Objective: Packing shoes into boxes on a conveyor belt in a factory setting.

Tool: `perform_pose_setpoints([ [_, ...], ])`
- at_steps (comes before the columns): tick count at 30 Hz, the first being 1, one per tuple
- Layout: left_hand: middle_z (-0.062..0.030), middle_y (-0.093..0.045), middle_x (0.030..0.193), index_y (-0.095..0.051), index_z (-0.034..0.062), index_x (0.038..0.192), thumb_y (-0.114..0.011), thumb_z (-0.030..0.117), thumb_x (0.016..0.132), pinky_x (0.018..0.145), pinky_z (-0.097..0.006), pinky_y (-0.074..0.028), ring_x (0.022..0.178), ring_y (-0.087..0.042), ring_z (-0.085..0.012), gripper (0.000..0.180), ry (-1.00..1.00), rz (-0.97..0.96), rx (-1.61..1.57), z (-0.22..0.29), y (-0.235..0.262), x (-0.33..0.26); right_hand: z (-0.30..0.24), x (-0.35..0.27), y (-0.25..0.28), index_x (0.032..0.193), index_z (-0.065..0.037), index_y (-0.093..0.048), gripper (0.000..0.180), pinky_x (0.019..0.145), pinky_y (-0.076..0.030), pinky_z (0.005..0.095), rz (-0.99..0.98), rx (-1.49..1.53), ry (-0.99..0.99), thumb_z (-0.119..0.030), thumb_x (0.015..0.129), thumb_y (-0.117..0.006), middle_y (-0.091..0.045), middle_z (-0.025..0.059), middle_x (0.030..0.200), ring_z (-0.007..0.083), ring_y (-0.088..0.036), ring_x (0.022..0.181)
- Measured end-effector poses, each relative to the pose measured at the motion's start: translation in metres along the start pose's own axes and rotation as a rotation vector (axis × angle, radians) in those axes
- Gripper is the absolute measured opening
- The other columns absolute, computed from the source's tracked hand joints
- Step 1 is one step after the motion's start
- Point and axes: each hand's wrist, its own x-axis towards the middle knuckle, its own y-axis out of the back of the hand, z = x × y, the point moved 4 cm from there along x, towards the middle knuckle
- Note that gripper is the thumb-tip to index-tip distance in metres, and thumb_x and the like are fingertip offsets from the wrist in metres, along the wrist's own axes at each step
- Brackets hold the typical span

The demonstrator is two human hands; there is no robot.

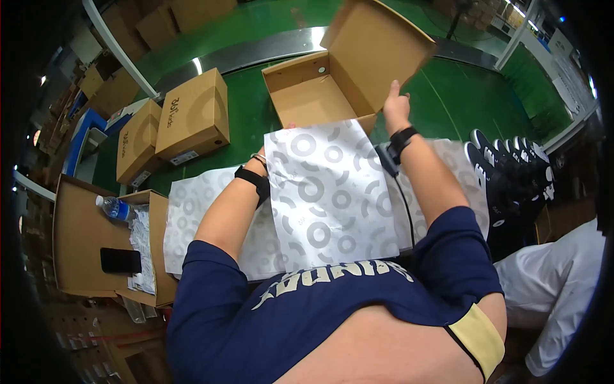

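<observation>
An open brown cardboard box stands on the green surface ahead, its lid raised at the back right. My right hand is closed at the lid's near right corner, thumb up. A white sheet of wrapping paper with grey ring patterns hangs in front of the box and reaches down to my shirt. Behind its left edge is my left hand, mostly covered; a bit of fingertip shows by the box's front wall. More patterned paper lies underneath on both sides.
Two closed shoe boxes stand at the left. Nearer, an open box holds paper slips, a water bottle and a black phone. Several black-and-white shoes stand at right, near a person in a white sleeve. A black cable hangs beside the paper.
</observation>
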Motion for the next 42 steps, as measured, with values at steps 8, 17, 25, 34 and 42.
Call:
perform_pose_setpoints([
  [8,-0.0104,-0.057,0.105,-0.048,0.0023,0.115,-0.026,0.056,0.087,0.085,-0.033,-0.041,0.098,-0.053,-0.0202,0.065,-0.192,0.436,0.314,0.041,0.038,-0.036,-0.058,-0.104,0.101,0.120,-0.006,-0.045,0.063,0.096,-0.030,0.0425,-0.416,-0.686,1.246,-0.039,0.070,-0.064,-0.045,0.0182,0.119,0.0321,-0.043,0.111],
  [17,-0.0184,-0.044,0.120,-0.047,0.0078,0.116,-0.066,0.025,0.068,0.094,-0.047,-0.029,0.109,-0.042,-0.0332,0.055,-0.887,0.328,1.921,-0.008,-0.134,-0.128,0.089,-0.046,0.205,0.096,-0.004,-0.059,0.034,0.081,-0.041,0.0393,-0.794,-1.145,0.386,-0.029,0.074,-0.058,-0.062,0.0155,0.080,0.0262,-0.058,0.080],
  [25,-0.0249,-0.024,0.134,-0.035,0.0076,0.128,-0.069,0.045,0.061,0.099,-0.054,-0.015,0.126,-0.019,-0.0402,0.084,-0.260,0.357,2.057,-0.045,-0.085,-0.118,0.106,-0.038,0.202,0.081,-0.006,-0.060,0.020,0.055,-0.040,0.0262,-0.876,-0.351,-0.268,-0.023,0.071,-0.057,-0.055,0.0049,0.061,0.0135,-0.050,0.059],
  [34,-0.0261,-0.021,0.136,-0.036,0.0059,0.128,-0.072,0.045,0.057,0.101,-0.048,-0.018,0.126,-0.018,-0.0420,0.089,-0.235,0.344,1.993,-0.044,-0.075,-0.113,0.119,0.027,0.154,0.087,0.001,-0.054,0.016,0.077,-0.041,0.0319,-0.776,-0.434,0.082,-0.010,0.080,-0.045,-0.059,0.0121,0.089,0.0213,-0.054,0.084],
  [42,-0.0235,-0.019,0.137,-0.037,0.0074,0.127,-0.072,0.045,0.057,0.100,-0.048,-0.019,0.127,-0.016,-0.0396,0.087,-0.299,0.310,1.890,-0.046,-0.066,-0.113,0.106,0.047,0.134,0.089,-0.002,-0.061,0.021,0.079,-0.046,0.0366,-0.471,-1.084,0.409,-0.007,0.079,-0.043,-0.058,0.0185,0.101,0.0287,-0.056,0.096],
])
